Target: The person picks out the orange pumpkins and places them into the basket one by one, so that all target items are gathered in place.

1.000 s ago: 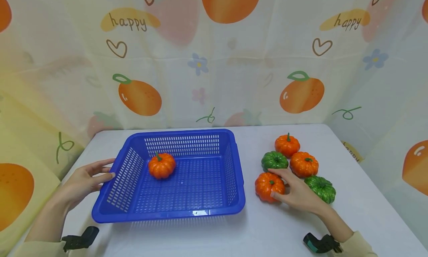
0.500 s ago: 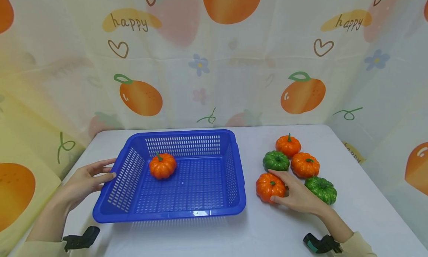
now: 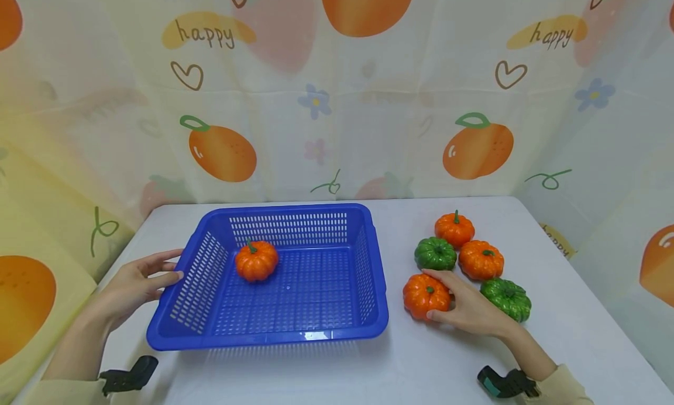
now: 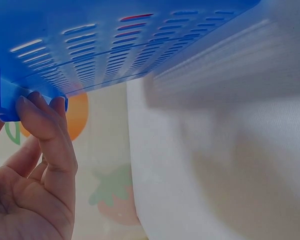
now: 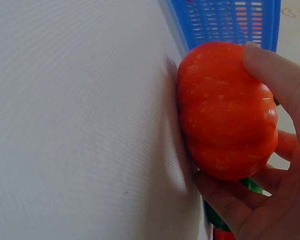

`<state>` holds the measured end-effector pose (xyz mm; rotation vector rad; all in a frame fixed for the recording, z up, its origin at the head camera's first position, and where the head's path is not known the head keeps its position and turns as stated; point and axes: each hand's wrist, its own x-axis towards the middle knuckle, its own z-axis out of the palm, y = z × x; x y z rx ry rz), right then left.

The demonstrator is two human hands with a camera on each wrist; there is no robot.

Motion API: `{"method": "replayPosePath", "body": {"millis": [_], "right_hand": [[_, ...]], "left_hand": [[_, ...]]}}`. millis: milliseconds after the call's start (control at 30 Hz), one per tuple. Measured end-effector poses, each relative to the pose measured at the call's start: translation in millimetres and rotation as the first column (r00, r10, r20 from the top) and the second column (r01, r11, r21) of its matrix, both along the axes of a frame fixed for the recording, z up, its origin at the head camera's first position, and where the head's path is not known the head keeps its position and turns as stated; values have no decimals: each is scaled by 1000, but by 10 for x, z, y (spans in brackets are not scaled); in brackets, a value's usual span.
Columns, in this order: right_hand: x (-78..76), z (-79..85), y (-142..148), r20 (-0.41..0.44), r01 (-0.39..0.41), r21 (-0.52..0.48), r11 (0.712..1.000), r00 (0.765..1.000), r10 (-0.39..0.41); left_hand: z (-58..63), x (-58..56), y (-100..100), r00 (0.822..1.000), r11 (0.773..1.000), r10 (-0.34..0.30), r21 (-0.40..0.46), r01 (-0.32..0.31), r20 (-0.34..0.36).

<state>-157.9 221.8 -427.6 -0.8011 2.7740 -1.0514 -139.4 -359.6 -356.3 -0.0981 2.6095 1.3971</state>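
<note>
In the head view, my left hand grips the left rim of a blue plastic basket, thumb on top. The left wrist view shows its fingers curled at the rim from below. One small orange pumpkin with a green stem sits inside the basket, towards the left. On the table to the right, my right hand holds another orange pumpkin between thumb and fingers. Seen from the right wrist, this pumpkin is right at the white tabletop, the thumb on one side and fingers on the other.
Behind the held pumpkin stand a green pumpkin and two orange ones, the far one and the nearer one. Another green pumpkin lies beyond my right wrist. A fruit-printed curtain hangs behind the white table.
</note>
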Motion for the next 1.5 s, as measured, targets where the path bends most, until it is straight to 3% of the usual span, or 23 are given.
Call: {"method": "replayPosePath", "body": {"millis": [767, 1500], "right_hand": [[-19, 7, 11, 3, 17, -22, 1000, 1000, -17], [-45, 222, -27, -39, 60, -11, 998, 997, -60]], "left_hand": [[-4, -8, 9, 1000, 1000, 4, -6, -4, 1], [-9, -11, 1, 1000, 1000, 1, -16, -1, 4]]}}
